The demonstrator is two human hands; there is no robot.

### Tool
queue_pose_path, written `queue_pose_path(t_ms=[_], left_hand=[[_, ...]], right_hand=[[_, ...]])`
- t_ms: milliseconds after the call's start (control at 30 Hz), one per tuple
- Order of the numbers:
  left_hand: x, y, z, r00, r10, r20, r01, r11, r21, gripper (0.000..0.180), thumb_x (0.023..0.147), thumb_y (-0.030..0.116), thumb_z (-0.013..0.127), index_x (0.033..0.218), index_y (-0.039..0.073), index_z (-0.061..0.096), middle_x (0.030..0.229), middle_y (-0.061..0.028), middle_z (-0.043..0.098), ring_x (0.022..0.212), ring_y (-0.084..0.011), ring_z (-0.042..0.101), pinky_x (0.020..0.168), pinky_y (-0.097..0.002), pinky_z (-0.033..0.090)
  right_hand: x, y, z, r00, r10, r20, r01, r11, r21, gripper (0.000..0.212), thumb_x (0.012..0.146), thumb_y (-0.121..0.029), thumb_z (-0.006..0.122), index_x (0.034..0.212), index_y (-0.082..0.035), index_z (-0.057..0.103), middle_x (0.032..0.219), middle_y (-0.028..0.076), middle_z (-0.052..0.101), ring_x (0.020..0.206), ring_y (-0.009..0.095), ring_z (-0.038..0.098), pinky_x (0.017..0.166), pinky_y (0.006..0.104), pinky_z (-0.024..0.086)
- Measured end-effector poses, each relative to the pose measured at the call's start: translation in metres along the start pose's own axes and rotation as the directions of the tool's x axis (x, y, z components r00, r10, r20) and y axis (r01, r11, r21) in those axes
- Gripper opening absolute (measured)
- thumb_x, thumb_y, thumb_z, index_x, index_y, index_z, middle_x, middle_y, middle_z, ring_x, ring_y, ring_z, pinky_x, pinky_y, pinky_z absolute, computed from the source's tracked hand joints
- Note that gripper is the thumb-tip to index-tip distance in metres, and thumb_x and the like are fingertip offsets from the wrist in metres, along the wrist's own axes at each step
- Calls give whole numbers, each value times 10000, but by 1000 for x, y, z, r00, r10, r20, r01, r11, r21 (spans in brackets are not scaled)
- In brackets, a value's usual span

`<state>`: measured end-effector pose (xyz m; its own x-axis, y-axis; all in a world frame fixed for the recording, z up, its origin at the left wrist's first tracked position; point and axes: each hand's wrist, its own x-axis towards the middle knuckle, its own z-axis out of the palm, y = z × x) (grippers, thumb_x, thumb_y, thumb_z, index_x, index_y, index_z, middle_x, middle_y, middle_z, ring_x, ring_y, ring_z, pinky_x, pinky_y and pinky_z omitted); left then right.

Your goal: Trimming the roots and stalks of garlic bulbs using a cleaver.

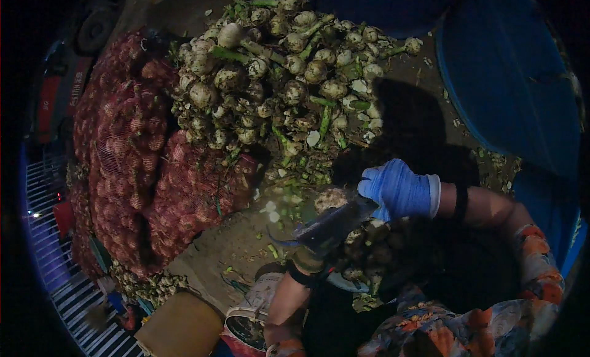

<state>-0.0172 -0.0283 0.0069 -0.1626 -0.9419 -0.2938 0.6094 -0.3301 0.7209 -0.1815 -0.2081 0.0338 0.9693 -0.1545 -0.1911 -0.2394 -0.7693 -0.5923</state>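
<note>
2 bulging red mesh sacks (196, 191) fill the left of the frame, with a pale bucket (236, 317) at lower center. Above center spreads a heap of soil-flecked bulbs (295, 68), many with green stalks. Below it, the left hand (309, 260) lies in shadow beside a dark, flat object (335, 227), possibly a blade; whether that grip is wide or narrow cannot be told. A pale bulb (330, 200) sits just past the flat object, right of center, near the blue-gloved right hand (396, 188), its fingers curled, what they hold hidden. The step appears to be trimming 1 bulb; the next move probably calls for steadying it with fingers clear of any edge. Blue sheeting (510, 74) closes the upper right.
</note>
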Motion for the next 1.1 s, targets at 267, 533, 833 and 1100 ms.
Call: queue_pose_path(t_ms=[267, 533, 833, 1100], left_hand=[[-3, -10, -22, 994, -104, 47, 103, 995, 16, 629, 732, 247, 755, 1260, 7, 511, 1158, -139, 601, 1050, -248, 586, 937, -365, 443], [9, 15, -21, 982, 112, -150, -181, 771, -611, 843, 749, 709, 538, 1247, 33, 454, 1086, -87, 578, 972, -260, 562, 830, -370, 480], [39, 41, 14, 884, 131, -450, -437, 577, -690, 474, 873, 388, 557, 1193, 43, 501, 1082, -152, 565, 1072, -286, 539, 944, -475, 462], [17, 14, 17, 722, 330, -608, -188, 939, 287, 299, 841, 196, 624, 1085, 32, 567, 1033, -130, 612, 1004, -239, 579, 957, -466, 457]], right_hand=[[0, 26, 24, 993, 117, -23, -116, 993, 31, 314, 679, -318, 703, 835, -77, 578, 775, 155, 573, 705, 346, 604, 573, 444, 471], [-15, 40, 51, 938, 261, -230, -135, 883, 449, 241, 706, -239, 687, 809, -38, 605, 653, 142, 590, 619, 344, 604, 551, 408, 474], [-9, 0, 46, 956, 284, -76, -164, 729, 665, 276, 750, -242, 694, 897, -14, 645, 653, 151, 600, 584, 240, 603, 553, 346, 467], [7, 8, 60, 898, 421, -131, -160, 588, 792, 264, 742, -233, 706, 831, 9, 647, 604, 169, 593, 533, 227, 587, 519, 360, 461]])
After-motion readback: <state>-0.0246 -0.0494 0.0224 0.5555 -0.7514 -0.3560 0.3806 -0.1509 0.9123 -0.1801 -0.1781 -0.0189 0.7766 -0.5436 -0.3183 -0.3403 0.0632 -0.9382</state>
